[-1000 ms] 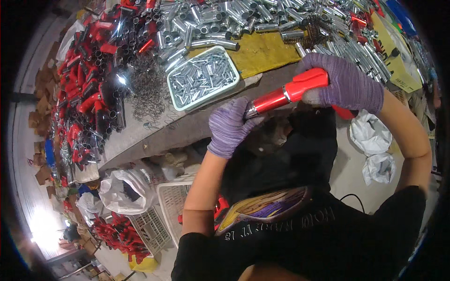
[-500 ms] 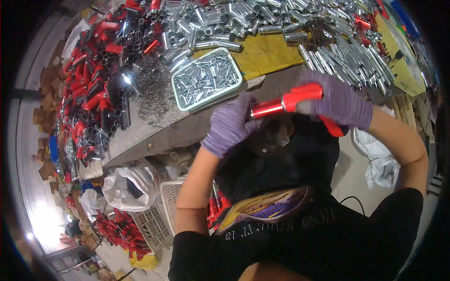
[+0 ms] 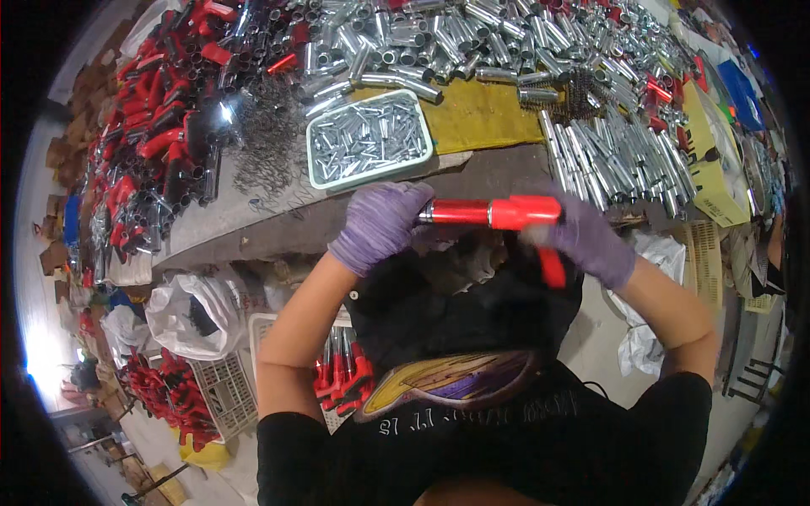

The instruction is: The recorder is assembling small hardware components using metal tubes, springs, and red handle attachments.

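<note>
- Gripping the tool: left hand, closed round its metal end.
- Clamped on its red head — right hand (blurred).
- Held level between both hands — the tool, by the bench, near the tray of pins.

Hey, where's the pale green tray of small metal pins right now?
In the head view, the pale green tray sits on the workbench left of centre, just beyond the left hand and left of the yellow sheet.
</note>
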Motion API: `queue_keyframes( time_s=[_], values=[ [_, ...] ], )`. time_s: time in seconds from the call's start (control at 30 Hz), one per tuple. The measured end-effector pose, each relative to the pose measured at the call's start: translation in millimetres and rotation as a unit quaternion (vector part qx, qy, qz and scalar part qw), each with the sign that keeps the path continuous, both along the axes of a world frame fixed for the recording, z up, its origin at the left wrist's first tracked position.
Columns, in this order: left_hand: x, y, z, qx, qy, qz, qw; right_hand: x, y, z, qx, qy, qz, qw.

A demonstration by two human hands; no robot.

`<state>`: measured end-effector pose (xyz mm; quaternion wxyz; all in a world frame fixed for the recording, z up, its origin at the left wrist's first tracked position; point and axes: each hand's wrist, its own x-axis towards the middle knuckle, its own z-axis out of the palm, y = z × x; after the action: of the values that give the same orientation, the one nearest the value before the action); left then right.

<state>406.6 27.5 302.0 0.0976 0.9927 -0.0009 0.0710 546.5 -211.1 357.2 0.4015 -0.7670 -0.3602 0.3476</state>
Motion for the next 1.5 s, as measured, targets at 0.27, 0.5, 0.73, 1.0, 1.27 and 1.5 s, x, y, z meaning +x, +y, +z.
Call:
queue_keyframes(
  time_s=[0.27, 0.5, 0.73, 1.0, 1.27, 1.5],
  values=[
    [0.6, -2.7, -5.0, -0.044, -0.043, -0.031, 0.998, -3.7, -3.8, 2.4, -0.005, -0.239, 0.123, 0.963],
    [-3.9, -10.4, -1.3, 0.011, -0.097, -0.072, 0.993, -25.2, -12.0, -12.1, 0.017, 0.206, 0.015, 0.978],
    [4.8, -15.6, 0.6, 0.051, -0.016, -0.021, 0.998, -18.2, -16.0, -26.3, -0.020, 0.273, -0.022, 0.962],
    [2.3, -24.6, -1.1, 0.013, -0.001, -0.087, 0.996, -11.7, -27.4, -17.5, 0.097, -0.473, 0.134, 0.865],
    [0.1, -30.0, -13.1, 0.057, -0.077, -0.044, 0.994, -18.4, -34.9, -6.6, -0.038, -0.127, 0.118, 0.984],
    [12.3, -39.6, -3.4, 0.046, 0.051, -0.063, 0.996, -30.3, -42.4, -41.1, -0.026, -0.257, 0.115, 0.959]
  ],
)
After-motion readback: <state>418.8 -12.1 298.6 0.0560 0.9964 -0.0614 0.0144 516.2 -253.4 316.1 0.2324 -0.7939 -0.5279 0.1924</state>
